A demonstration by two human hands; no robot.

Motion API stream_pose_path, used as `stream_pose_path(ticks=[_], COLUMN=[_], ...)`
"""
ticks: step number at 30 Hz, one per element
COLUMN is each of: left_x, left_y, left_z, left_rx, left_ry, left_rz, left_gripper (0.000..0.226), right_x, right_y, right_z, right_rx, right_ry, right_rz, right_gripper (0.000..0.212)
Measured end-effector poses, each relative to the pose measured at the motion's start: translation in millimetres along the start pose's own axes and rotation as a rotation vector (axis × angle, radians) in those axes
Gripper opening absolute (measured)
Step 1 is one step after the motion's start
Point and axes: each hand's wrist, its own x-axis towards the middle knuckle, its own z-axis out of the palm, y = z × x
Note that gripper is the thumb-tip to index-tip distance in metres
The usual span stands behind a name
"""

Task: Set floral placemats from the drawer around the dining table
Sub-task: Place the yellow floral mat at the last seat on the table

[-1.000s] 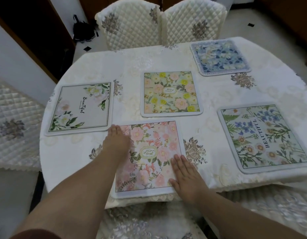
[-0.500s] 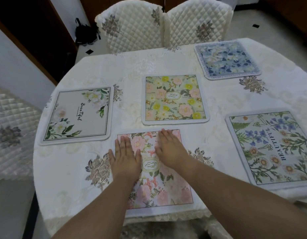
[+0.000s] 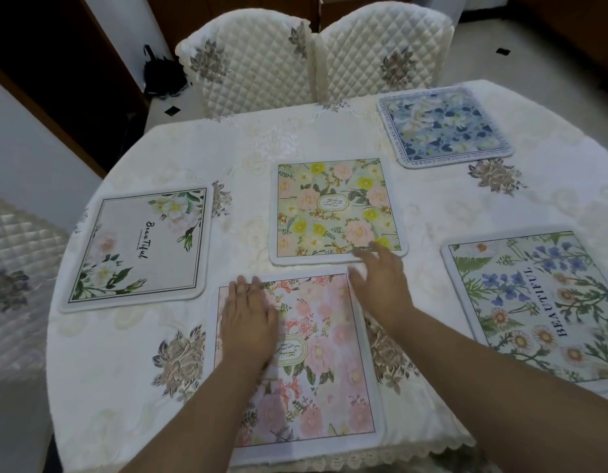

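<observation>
Overhead, looking down on a round dining table (image 3: pixel 132 363) draped in a cream embroidered tablecloth (image 3: pixel 261 138), lace-edged at the near rim. Beyond the far edge, two quilted cream chair backs (image 3: pixel 258 70) side by side, pushed close to the table; another quilted chair (image 3: pixel 16 268) partly visible at the left. Behind them, a dark wooden door area and a black bag (image 3: pixel 159 75) on the floor.

Spread flat on the cloth, five floral placemats, none overlapping. At the right, a green-and-blue wildflower placemat (image 3: pixel 541 302) lettered "BEAUTIFUL". At the left, a pale placemat (image 3: pixel 139 247) with white blossoms and script lettering. In the centre, a yellow-and-pink flowered placemat (image 3: pixel 333 206). At the far right, a blue flowered placemat (image 3: pixel 446 128). Nearest the viewer, a pink flowered placemat (image 3: pixel 323 370), its near edge reaching the table rim.

Resting palm-down on the pink placemat's upper left part, the left hand (image 3: pixel 249 322), fingers straight and together, gripping nothing. Blurred above that placemat's far right corner, the right hand (image 3: pixel 381 285), open with fingers loosely spread, fingertips over the near edge of the central placemat, holding nothing; contact with the mats unclear.
</observation>
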Motion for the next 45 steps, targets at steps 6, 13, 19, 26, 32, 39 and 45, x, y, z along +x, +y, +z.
stream_pose_path(ticks=[6,13,19,26,32,39,45], left_x=[70.1,84.6,60.2,-12.4,-78.8,-148.5,-195.9], left_y=[68.3,92.7,110.0,132.7,202.6,311.1,374.3], left_z=[-36.7,-62.4,-94.8,-120.9,-167.7,-204.4,-194.6], left_rx=[-0.467,-0.857,-0.949,-0.69,-0.778,-0.82,-0.822], left_ry=[-0.155,0.102,-0.308,-0.04,0.055,0.099,0.172], left_rz=[-0.189,-0.396,-0.256,-0.016,0.124,0.233,0.274], left_gripper=[0.058,0.012,0.059,0.048,0.053,0.053,0.046], right_x=[48.2,63.7,56.3,2.8,-37.0,-97.7,-143.7], right_y=[8.6,25.9,24.4,44.7,70.6,124.7,182.4], right_z=[-30.4,-59.4,-101.2,-157.2,-253.9,-371.5,-430.7], right_rx=[0.329,0.522,0.586,0.53,0.748,0.703,0.941], right_ry=[-0.125,-0.072,-0.264,-0.174,-0.333,-0.076,0.025], right_rz=[0.488,0.488,0.498,0.247,0.225,0.058,0.074], right_gripper=[0.049,0.027,0.017,0.045,0.045,0.048,0.051])
